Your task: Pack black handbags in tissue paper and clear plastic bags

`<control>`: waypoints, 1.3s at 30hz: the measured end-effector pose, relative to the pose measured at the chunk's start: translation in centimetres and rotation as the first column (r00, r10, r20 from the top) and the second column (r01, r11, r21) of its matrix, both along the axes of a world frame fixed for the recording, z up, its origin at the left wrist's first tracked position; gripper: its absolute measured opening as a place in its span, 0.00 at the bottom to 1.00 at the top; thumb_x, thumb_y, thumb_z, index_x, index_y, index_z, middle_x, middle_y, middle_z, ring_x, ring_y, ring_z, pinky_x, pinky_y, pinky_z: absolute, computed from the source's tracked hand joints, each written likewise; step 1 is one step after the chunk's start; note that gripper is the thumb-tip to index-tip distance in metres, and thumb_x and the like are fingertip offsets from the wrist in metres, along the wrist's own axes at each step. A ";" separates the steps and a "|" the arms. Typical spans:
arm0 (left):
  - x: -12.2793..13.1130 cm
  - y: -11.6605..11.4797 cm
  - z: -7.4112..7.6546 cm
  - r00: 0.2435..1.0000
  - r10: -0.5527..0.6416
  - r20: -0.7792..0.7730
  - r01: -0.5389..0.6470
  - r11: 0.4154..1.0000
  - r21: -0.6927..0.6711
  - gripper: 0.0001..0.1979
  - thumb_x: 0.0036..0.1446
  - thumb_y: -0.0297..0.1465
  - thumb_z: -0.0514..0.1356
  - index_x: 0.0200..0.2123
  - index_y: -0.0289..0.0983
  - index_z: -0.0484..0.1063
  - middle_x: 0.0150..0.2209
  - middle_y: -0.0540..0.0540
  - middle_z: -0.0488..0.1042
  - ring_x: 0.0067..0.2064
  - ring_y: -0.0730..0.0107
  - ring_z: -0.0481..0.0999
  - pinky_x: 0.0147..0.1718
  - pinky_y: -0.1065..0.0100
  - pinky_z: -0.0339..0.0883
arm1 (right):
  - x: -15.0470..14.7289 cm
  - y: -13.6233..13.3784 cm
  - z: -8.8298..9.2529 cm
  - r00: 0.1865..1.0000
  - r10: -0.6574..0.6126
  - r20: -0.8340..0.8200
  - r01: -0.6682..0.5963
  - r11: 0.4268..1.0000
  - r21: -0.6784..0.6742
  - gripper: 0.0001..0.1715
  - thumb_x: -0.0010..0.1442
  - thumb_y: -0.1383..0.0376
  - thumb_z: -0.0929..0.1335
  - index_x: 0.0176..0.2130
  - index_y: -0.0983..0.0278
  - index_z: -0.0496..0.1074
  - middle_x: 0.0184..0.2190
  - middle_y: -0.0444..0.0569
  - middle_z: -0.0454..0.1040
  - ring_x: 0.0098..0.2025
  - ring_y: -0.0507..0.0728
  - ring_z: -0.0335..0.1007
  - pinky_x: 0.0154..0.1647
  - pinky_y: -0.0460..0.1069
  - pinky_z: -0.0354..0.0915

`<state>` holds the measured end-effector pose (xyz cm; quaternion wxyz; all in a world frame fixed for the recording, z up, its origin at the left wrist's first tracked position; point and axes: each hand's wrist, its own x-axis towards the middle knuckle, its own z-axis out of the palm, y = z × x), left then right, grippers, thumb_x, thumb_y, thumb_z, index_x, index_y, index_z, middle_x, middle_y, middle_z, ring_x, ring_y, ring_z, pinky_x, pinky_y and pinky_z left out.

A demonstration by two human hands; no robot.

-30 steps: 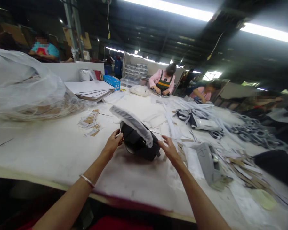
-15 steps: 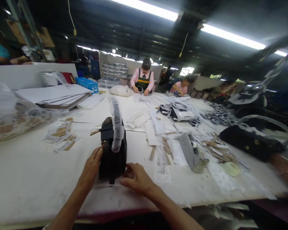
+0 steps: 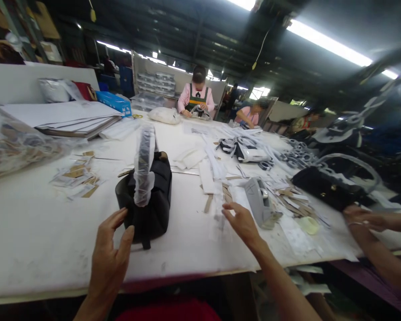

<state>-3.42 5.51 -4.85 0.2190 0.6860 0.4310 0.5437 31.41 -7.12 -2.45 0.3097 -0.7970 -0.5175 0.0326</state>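
Observation:
A small black handbag (image 3: 151,203) stands upright on the white table (image 3: 36,232), its handle wrapped in clear plastic (image 3: 143,165). My left hand (image 3: 109,249) hovers open just in front of the bag's left side, fingers spread, holding nothing. My right hand (image 3: 242,221) reaches out to the right of the bag, open, its fingertips over scattered paper strips (image 3: 217,209) and close to a grey tape dispenser (image 3: 260,206).
A co-worker's hands (image 3: 364,218) rest at the right edge near another black bag (image 3: 327,191). Two people work at the far end. Paper stacks (image 3: 63,117), a blue box (image 3: 113,101), a plastic bag of card scraps (image 3: 10,147) and tags (image 3: 75,176) lie left.
Both hands have come off the bag: the left drew back toward me, the right swung right toward the strips. The bag stands freely, and a co-worker's hands appeared at right.

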 end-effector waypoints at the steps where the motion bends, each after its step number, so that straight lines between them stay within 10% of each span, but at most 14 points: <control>1: -0.1 -0.1 -0.3 1.000 -0.009 -0.002 0.009 1.000 -0.002 0.25 0.62 0.44 0.56 0.58 0.39 0.66 0.56 0.40 0.68 0.55 0.51 0.71 0.60 0.46 0.62 | 1.7 -0.8 -0.2 0.992 -0.045 0.117 0.052 0.997 -0.056 0.14 0.58 0.64 0.68 0.44 0.62 0.78 0.45 0.53 0.79 0.50 0.63 0.73 0.56 0.57 0.65; 7: -0.2 -0.8 -1.3 1.000 -0.009 0.025 0.011 0.999 -0.047 0.25 0.62 0.45 0.56 0.57 0.40 0.66 0.56 0.40 0.68 0.53 0.50 0.72 0.57 0.44 0.64 | 6.1 -3.0 -2.4 0.939 -0.127 0.320 0.232 0.921 -0.315 0.19 0.59 0.67 0.67 0.50 0.64 0.76 0.50 0.55 0.77 0.53 0.62 0.72 0.54 0.53 0.64; 14: -0.6 -1.9 -0.8 0.997 -0.039 0.072 0.048 0.991 -0.128 0.25 0.61 0.46 0.57 0.57 0.41 0.66 0.57 0.41 0.69 0.51 0.53 0.75 0.55 0.47 0.68 | 7.0 -1.9 -2.3 0.921 -0.213 0.328 0.331 0.871 -0.363 0.17 0.65 0.65 0.62 0.37 0.61 0.80 0.36 0.54 0.81 0.38 0.62 0.76 0.36 0.50 0.60; 27: -0.7 -3.9 -0.9 0.996 -0.082 0.030 0.086 0.977 -0.194 0.22 0.60 0.47 0.57 0.52 0.41 0.70 0.48 0.43 0.76 0.44 0.58 0.79 0.42 0.60 0.77 | 7.9 -2.1 -1.0 0.932 -0.269 0.242 0.337 0.890 -0.307 0.14 0.63 0.62 0.64 0.38 0.61 0.79 0.36 0.50 0.81 0.39 0.59 0.75 0.37 0.48 0.61; 32: -0.5 -4.3 -1.3 0.994 -0.109 0.030 0.112 0.973 -0.200 0.21 0.60 0.46 0.57 0.51 0.42 0.71 0.46 0.43 0.78 0.42 0.58 0.80 0.28 0.68 0.77 | 7.3 0.5 -0.1 0.923 -0.275 0.270 0.350 0.890 -0.293 0.16 0.65 0.57 0.64 0.39 0.62 0.78 0.37 0.51 0.80 0.40 0.60 0.76 0.38 0.50 0.62; 39: -0.3 -4.7 -0.8 0.992 -0.126 -0.017 0.124 0.987 -0.100 0.17 0.60 0.45 0.57 0.46 0.43 0.75 0.43 0.46 0.79 0.41 0.62 0.81 0.40 0.64 0.78 | 6.4 5.0 -0.7 0.896 -0.254 0.365 0.391 0.841 -0.375 0.19 0.64 0.62 0.65 0.48 0.72 0.75 0.45 0.66 0.77 0.47 0.66 0.75 0.44 0.54 0.65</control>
